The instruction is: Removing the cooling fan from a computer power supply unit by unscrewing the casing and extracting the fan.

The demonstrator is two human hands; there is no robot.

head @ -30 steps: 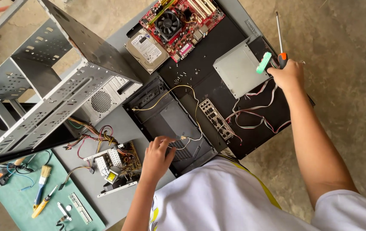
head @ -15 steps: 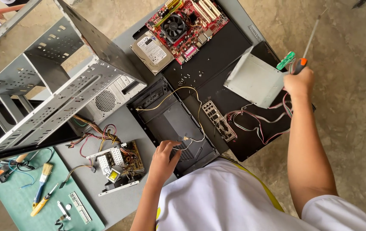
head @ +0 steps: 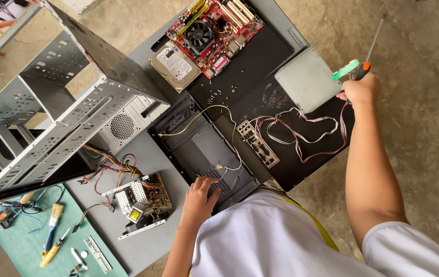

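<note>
Fingers of our left hand lay spread and flat on the near end of the black front panel, holding nothing, and we judged they pressed there to keep that light plastic cover from sliding on the grey table; the forearm rose straight from below our white shirt, wrist slightly bent down. Just left of that hand sat the opened power supply with its bundle of coloured wires, and further left the green mat kept a brush and small tools together, probably so that they stayed out of the parts. Beyond the panel a metal port plate and a loose tangle of red and white cables rested on a black side sheet. Our right hand was stretched well out to the far right edge, arm nearly straight, fingers closed in a fist around a screwdriver with a green and orange handle, its shaft pointing up and away; it hovered just beside a grey metal box. Farthest off lay the hard drive and the red motherboard, set flat and apart, while the bare steel case frame stood tipped at the left
</note>
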